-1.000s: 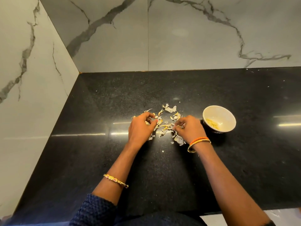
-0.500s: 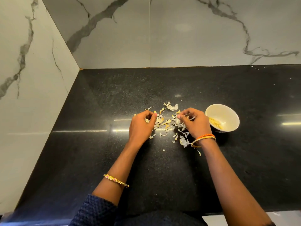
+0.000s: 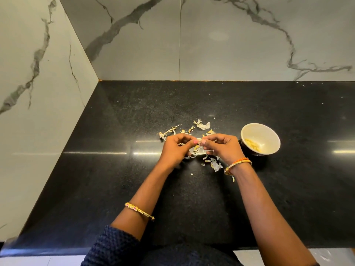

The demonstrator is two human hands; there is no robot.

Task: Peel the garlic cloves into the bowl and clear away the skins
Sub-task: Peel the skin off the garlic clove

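Both hands, left hand [image 3: 175,148] and right hand [image 3: 223,147], pinch one garlic clove [image 3: 198,141] just left of the bowl [image 3: 269,131]; loose skins [image 3: 201,125] beside the bowl could scatter if the clove slips.

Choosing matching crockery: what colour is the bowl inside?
Cream-white inside the bowl; head view.

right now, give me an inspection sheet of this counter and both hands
surface: black speckled countertop, glossy, light reflections.
job's things: white bowl right of the hands, yellowish peeled pieces inside; garlic clove pinched between both hands.
clutter: garlic skins scattered around and under the hands.
hands: left hand and right hand meet fingertip to fingertip on the clove.
cables: nothing seen.
surroundings: marble-patterned walls behind and at left.
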